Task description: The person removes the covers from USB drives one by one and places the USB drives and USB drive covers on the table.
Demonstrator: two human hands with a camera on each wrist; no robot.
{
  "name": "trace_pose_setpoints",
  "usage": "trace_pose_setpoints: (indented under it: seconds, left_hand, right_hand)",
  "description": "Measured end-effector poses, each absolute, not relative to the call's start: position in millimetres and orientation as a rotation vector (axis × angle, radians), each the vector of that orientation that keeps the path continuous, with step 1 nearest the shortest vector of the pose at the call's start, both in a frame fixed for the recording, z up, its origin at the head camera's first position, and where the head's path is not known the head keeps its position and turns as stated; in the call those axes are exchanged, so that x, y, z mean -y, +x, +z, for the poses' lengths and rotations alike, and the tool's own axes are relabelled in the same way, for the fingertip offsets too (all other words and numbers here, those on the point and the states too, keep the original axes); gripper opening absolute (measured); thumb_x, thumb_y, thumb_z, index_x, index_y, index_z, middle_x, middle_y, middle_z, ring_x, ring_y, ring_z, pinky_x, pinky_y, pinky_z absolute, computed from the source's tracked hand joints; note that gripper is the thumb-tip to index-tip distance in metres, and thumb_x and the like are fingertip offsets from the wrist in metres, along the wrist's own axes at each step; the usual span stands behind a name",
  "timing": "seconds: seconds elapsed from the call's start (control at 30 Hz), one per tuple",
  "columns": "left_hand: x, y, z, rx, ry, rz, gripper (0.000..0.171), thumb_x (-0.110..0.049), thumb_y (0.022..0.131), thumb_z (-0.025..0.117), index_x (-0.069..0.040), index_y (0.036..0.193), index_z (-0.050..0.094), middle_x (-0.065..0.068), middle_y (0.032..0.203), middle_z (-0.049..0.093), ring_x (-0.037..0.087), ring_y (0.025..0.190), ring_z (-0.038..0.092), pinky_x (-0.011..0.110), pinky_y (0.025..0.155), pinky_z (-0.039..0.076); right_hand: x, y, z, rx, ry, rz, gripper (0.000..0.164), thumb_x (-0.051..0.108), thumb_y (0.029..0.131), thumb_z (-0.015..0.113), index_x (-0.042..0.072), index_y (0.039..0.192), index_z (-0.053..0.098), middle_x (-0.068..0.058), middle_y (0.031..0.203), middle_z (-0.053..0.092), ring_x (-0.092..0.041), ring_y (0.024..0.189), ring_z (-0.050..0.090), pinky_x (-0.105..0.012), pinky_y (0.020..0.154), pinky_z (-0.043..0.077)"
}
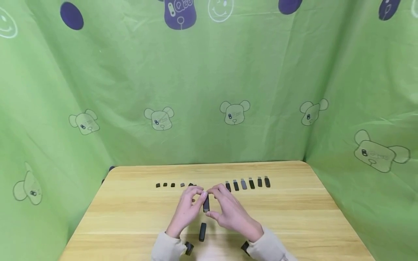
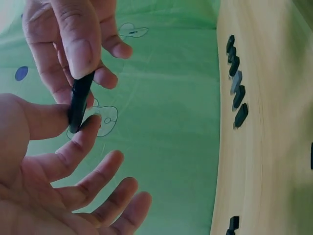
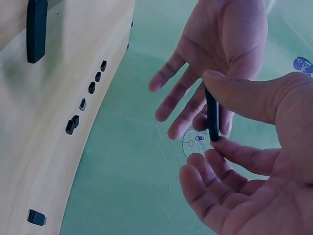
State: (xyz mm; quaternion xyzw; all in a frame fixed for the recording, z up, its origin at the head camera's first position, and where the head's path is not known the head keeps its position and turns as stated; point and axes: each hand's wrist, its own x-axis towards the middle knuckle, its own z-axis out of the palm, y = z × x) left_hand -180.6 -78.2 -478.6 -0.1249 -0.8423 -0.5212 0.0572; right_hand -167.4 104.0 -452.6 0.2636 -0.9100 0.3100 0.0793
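A black USB stick (image 1: 206,205) is up between both hands, over the middle of the table. My left hand (image 1: 187,209) pinches its far end between thumb and index finger, the other fingers spread loosely. My right hand (image 1: 232,214) spans the same stick lengthwise, its thumb at the near end and index fingertip at the far end. In the left wrist view the stick (image 2: 79,102) is slim and dark, and its far tip is partly covered by fingers. A second black stick (image 1: 202,232) lies on the table between the forearms.
Small dark caps (image 1: 165,185) lie in a row at the table's back left, one of them grey. Several USB sticks (image 1: 251,183) with metal plugs facing away are lined up at back right. Behind the wooden table (image 1: 130,217) hangs a green curtain (image 1: 196,79).
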Motion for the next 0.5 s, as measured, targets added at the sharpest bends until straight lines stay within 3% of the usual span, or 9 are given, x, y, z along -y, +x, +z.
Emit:
trace_pose_setpoints:
  seconds: [0.13,0.3,0.5]
  left_hand:
    - [79.5,-180.9,-479.0,2.498,-0.356,-1.689,0.028,-0.031,0.102,0.06,-0.007,0.096,0.071,0.018,0.131,0.063,0.038,0.126,0.056,0.049,0.094,0.053]
    - [79.2,-179.4,-477.6,2.416,-0.276,-1.828,0.026,-0.029,0.1,0.063,-0.006,0.093,0.071,0.017,0.132,0.063,0.035,0.128,0.054,0.046,0.097,0.051]
    - [77.0,-176.8,-477.3,2.381,-0.226,-1.889,0.025,-0.027,0.099,0.065,-0.004,0.092,0.071,0.016,0.132,0.062,0.033,0.128,0.054,0.044,0.097,0.05]
  right_hand:
    - [-102.8,-166.7,-455.4,2.713,0.766,1.064,0.052,0.029,0.084,0.082,0.01,0.127,0.06,0.0,0.119,0.062,-0.016,0.098,0.062,-0.025,0.078,0.053]
    - [-100.3,-171.4,-460.9,2.737,0.74,1.375,0.023,0.033,0.095,0.07,0.011,0.103,0.071,0.002,0.093,0.07,-0.009,0.08,0.061,-0.02,0.067,0.049]
    - [-98.7,-175.3,-465.2,2.767,0.671,1.618,0.021,0.031,0.099,0.065,0.012,0.091,0.073,0.0,0.082,0.072,-0.005,0.068,0.059,-0.022,0.058,0.051]
